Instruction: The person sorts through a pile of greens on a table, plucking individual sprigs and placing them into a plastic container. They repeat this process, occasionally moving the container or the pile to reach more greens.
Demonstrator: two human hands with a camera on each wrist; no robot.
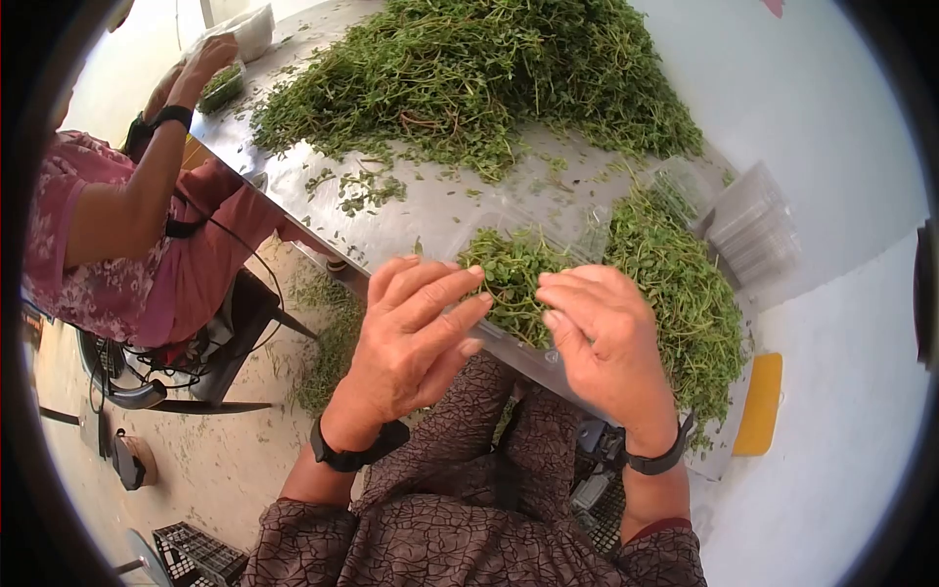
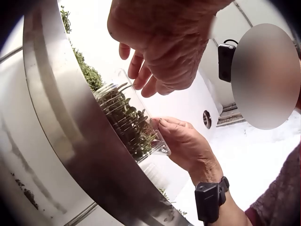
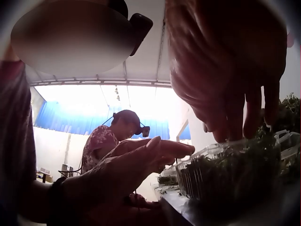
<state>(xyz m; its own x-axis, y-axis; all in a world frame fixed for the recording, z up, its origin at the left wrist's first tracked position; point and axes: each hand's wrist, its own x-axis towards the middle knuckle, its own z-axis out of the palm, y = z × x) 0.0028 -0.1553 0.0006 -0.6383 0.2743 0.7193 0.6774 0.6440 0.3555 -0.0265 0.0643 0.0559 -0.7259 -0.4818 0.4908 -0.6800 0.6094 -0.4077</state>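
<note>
A clear plastic container (image 3: 189,181) filled with green leafy sprigs (image 1: 514,279) sits at the near edge of the metal table. Over its left side is my left hand (image 1: 416,328), its fingers extended and nothing held. My right hand (image 1: 611,333) is at the right side, fingers loosely bent. In the left wrist view, the fingertips of that right hand (image 2: 186,141) are right at the container's rim, while the left hand (image 2: 160,42) hangs above the greens. From the right wrist view, the right hand's fingers point down over the container.
A large heap of greens (image 1: 469,78) covers the back of the table (image 1: 293,186); a smaller pile (image 1: 675,303) lies at right. Stacked clear containers (image 1: 753,225) stand by the wall. Another person (image 1: 127,225) sits at left, handling a filled container (image 1: 223,88). A black crate (image 1: 201,553) rests on the floor.
</note>
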